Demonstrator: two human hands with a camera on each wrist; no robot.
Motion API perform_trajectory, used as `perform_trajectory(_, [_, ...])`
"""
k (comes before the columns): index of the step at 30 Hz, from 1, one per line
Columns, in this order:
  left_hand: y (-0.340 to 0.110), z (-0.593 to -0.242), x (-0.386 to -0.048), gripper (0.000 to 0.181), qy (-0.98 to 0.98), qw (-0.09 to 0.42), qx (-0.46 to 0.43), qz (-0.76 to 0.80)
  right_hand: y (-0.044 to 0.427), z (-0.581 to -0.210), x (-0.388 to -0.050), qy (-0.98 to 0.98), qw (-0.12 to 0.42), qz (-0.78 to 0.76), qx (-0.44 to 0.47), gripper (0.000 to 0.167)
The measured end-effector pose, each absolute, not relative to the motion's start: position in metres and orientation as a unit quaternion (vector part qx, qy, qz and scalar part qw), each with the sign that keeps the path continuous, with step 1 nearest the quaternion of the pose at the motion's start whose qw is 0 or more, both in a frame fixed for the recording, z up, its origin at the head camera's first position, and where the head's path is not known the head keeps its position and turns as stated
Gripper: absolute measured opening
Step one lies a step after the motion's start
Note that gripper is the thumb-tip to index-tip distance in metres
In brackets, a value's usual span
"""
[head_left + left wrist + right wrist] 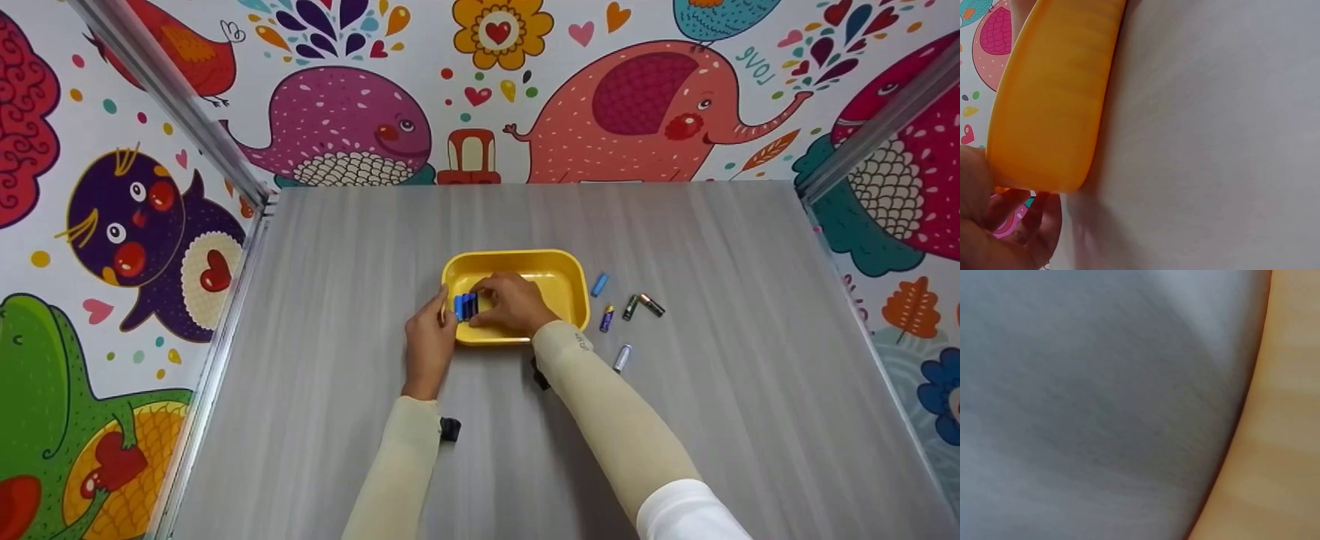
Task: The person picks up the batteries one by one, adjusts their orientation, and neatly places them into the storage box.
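Note:
A yellow tray (514, 340) holds a few blue batteries (466, 307) side by side at its left end. My right hand (511, 304) reaches into the tray, its fingers curved around the right side of the batteries and touching them. My left hand (431, 341) grips the tray's left wall, thumb at the rim; in the left wrist view the fingers of that hand (1002, 225) curl around the end of the yellow tray (1050, 112). Only the outer wall of the tray (1280, 439) shows in the right wrist view, with the right hand out of sight there.
Right of the tray lie a light-blue battery (600, 284), a purple and yellow battery (607, 319), a dark green battery (631, 307), a black and copper battery (652, 304) and a silver one (622, 358). Patterned panels border the grey table (337, 262).

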State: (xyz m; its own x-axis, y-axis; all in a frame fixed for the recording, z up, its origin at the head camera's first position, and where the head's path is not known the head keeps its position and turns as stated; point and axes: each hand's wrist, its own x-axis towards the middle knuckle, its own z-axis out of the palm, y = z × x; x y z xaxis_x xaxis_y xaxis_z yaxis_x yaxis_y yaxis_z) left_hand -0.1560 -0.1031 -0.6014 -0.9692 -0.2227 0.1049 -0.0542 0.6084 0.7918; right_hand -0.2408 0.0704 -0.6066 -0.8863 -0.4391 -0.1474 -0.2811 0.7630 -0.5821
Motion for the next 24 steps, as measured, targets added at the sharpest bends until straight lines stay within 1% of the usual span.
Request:
perform_trajectory(15, [-0.105, -0.601, -0.155, 0.047, -0.89, 0.1, 0.075, -0.438, 0.069, -0.605, -0.239, 0.926, 0.129, -0.292, -0.203, 0.062])
perform_trajectory(24, [-0.104, -0.599, -0.155, 0.047, -0.889, 0.1, 0.065, -0.441, 0.075, -0.594, -0.237, 0.893, 0.132, -0.378, -0.207, 0.056])
